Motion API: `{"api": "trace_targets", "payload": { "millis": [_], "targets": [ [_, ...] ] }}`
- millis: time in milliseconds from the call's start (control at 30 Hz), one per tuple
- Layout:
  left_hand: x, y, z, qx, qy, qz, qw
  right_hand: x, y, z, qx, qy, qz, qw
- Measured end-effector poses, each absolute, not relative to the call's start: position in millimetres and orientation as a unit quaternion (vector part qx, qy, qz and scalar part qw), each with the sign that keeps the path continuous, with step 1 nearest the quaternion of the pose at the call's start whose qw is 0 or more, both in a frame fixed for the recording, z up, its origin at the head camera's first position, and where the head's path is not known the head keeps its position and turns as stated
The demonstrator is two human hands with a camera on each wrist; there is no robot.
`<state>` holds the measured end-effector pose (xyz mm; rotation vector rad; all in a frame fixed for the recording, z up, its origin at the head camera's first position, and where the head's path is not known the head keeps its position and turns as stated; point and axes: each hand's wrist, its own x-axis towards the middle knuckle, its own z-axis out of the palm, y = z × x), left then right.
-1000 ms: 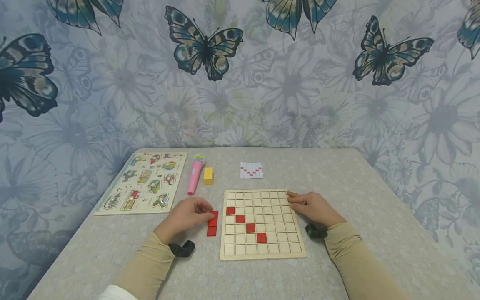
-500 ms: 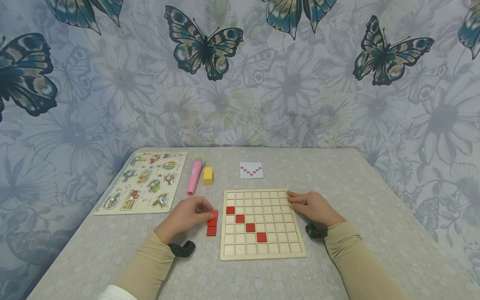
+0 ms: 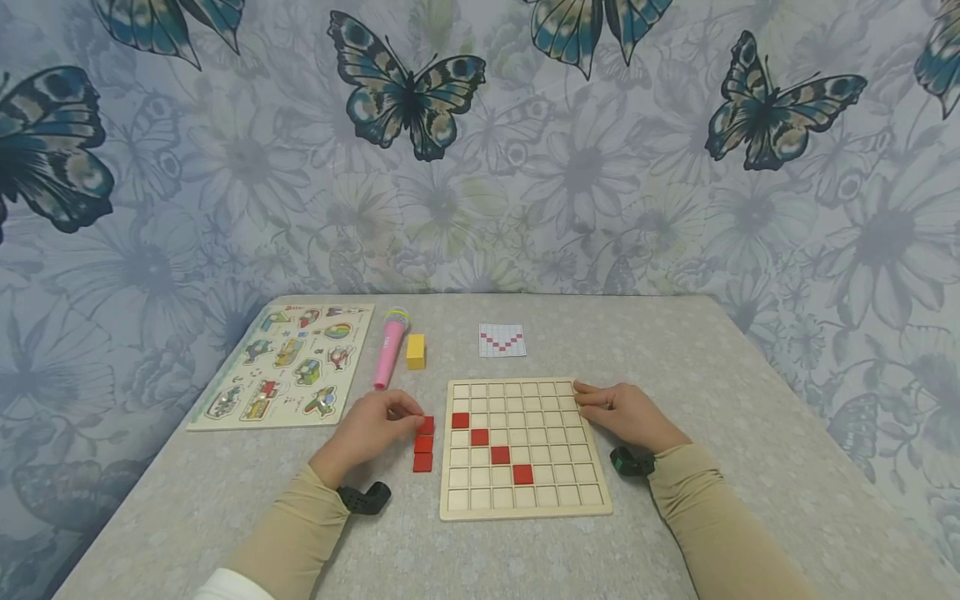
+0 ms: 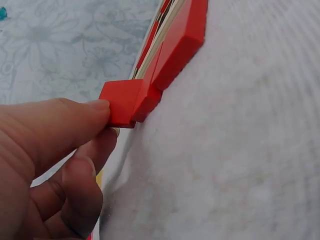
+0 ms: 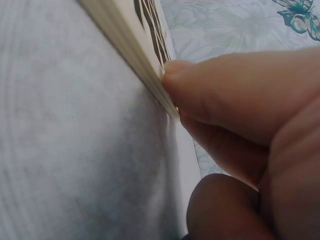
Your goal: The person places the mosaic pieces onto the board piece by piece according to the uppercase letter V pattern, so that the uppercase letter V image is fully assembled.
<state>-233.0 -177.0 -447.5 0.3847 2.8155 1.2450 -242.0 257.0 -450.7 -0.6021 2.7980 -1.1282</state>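
Seven red tiles (image 3: 500, 455) are in view: four in the cells of one wooden grid board (image 3: 536, 438) and three in a row beside it. There are one left hand (image 3: 370, 429) and one right hand (image 3: 627, 413), two dark wristbands (image 3: 365, 498) and two tan sleeves (image 3: 720, 517). One table (image 3: 630, 342) also bears one pattern card (image 3: 503, 341), one yellow block (image 3: 416, 352), one pink microphone (image 3: 389, 350) and one picture board (image 3: 281, 377), with six large butterflies (image 3: 409, 90) on the wall (image 3: 585, 183).

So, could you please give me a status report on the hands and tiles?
Left hand pinching one red tile, two more tiles nearby. Right hand holding board at far right corner. Nothing seen between pinched tile and board.
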Motion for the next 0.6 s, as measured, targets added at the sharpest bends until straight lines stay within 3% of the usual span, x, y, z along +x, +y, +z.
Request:
{"api": "trace_targets", "payload": {
  "millis": [600],
  "targets": [
    [-222, -146, -436, 0.171, 0.873, 0.454, 0.044, -243, 257, -452, -0.195, 0.907, -0.372, 0.033]
  ]
}}
